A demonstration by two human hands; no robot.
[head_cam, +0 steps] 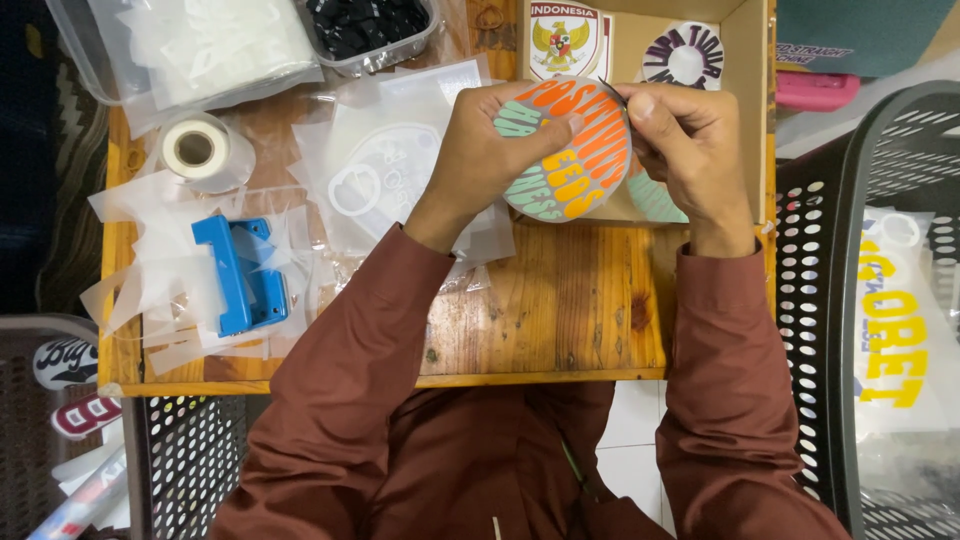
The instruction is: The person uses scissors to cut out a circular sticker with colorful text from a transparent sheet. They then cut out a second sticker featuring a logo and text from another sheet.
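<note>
Both hands hold a round sticker (570, 150) above the far part of the wooden desk (560, 300). The left hand (490, 140) has its grip clenched on the near-left edge, thumb across the face. The right hand (685, 140) pinches the right rim (perhaps peeling the backing). The lettering runs diagonally, tilted clockwise. A blue tool (240, 275) lies well left.
</note>
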